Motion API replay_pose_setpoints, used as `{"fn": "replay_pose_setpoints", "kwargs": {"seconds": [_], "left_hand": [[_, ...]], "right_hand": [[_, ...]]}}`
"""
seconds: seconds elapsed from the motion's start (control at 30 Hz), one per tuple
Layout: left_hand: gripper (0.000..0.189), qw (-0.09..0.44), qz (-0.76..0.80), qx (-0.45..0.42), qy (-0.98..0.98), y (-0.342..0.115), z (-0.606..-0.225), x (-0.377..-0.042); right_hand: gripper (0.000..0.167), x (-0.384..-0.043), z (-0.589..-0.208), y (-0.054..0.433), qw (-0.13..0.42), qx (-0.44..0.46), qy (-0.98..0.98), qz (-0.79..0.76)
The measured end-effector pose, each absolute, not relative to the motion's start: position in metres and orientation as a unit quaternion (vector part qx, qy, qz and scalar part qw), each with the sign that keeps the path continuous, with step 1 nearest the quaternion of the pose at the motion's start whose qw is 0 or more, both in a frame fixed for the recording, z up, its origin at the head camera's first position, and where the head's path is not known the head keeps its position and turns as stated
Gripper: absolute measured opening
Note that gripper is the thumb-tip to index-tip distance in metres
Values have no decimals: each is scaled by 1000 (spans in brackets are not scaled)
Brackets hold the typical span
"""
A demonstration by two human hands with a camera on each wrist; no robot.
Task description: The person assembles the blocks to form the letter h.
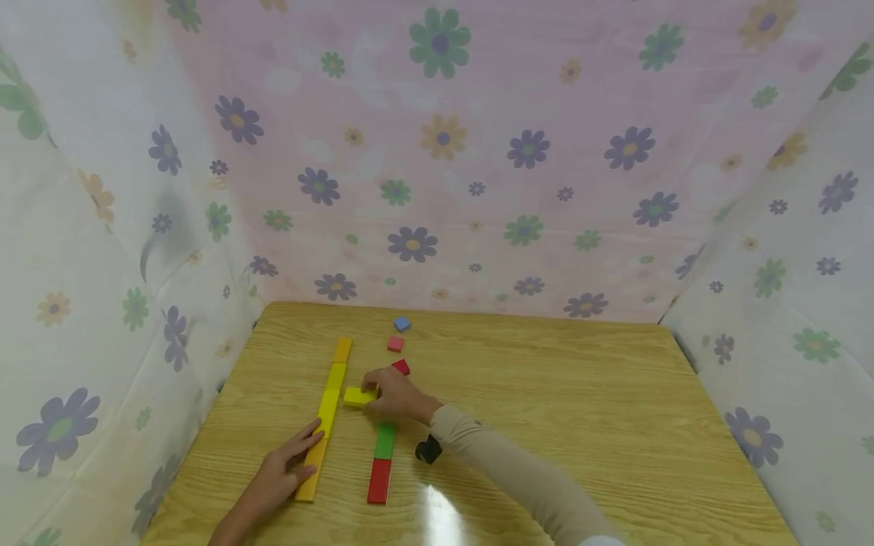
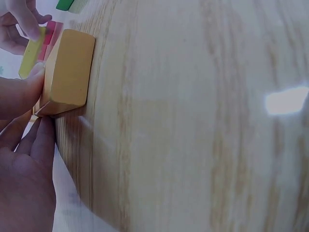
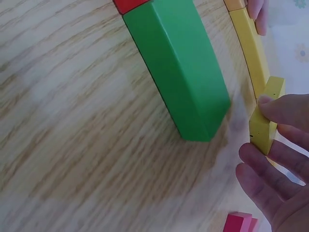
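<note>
My right hand pinches a small yellow block between thumb and fingers. In the right wrist view, the held block appears tilted, with the thumb on one face and fingertips beneath. My left hand lies along the left side of a straight row of blocks, its fingers extended and touching the row. The row has a long orange block at the near end, yellow blocks in the middle and an orange block at the far end. The left wrist view shows the thumb against the orange block.
Right of the row, a green block and a red block lie end to end. Beyond the right hand are another red block, a pink block and a blue block. Flowered cloth encloses the wooden table.
</note>
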State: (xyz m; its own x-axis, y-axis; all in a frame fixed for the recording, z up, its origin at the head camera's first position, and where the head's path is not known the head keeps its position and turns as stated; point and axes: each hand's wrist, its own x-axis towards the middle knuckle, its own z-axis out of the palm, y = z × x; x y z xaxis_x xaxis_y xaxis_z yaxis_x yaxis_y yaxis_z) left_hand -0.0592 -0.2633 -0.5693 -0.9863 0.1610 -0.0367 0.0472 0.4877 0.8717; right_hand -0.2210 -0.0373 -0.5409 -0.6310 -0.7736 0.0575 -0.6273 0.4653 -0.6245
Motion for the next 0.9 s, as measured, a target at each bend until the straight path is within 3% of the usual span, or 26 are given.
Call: {"fn": "replay_pose_setpoints", "kwargs": {"seconds": [0.6,0.9], "left_hand": [[54,53,510,67,856,-264,-569,-59],[54,52,505,70,859,-265,-571,-59]], "right_hand": [[20,-219,-549,-51,74,-429,859,-270],[22,-221,-556,-55,81,-435,862,-247]]}}
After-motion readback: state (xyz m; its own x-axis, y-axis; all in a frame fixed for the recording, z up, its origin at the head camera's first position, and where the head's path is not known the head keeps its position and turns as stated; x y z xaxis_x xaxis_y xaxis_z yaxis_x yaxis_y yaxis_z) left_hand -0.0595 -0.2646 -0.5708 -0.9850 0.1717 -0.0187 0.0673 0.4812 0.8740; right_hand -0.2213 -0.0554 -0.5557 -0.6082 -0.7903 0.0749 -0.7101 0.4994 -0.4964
